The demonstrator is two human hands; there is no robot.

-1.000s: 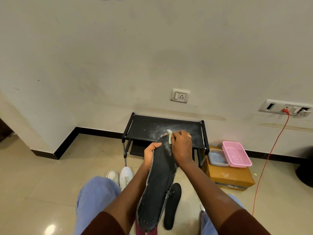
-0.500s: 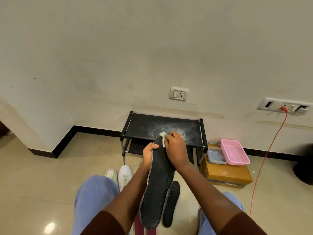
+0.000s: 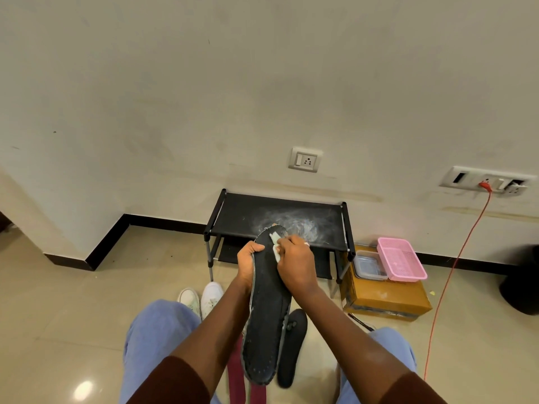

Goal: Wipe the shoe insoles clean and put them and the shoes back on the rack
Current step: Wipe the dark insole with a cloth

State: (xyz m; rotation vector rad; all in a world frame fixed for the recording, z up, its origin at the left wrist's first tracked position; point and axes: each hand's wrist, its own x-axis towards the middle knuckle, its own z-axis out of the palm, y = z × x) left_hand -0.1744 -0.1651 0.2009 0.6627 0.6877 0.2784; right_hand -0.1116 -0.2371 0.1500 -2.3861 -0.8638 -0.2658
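Note:
A long black insole is held upright in front of me, toe end up. My left hand grips its left edge near the top. My right hand pinches a small pale wipe and presses it on the insole's upper part. A second black insole lies on the floor just behind and right of the first. Two white shoes stand on the floor to the left of my left arm. The black shoe rack stands against the wall, its top shelf smeared with white dust.
A brown cardboard box sits right of the rack with a pink basket and a clear container on it. An orange cable hangs from a wall socket. A dark round object stands at the far right. My knees frame the bottom.
My right hand has slid the wipe leftward and a little down across the insole's toe end. The left hand keeps its grip.

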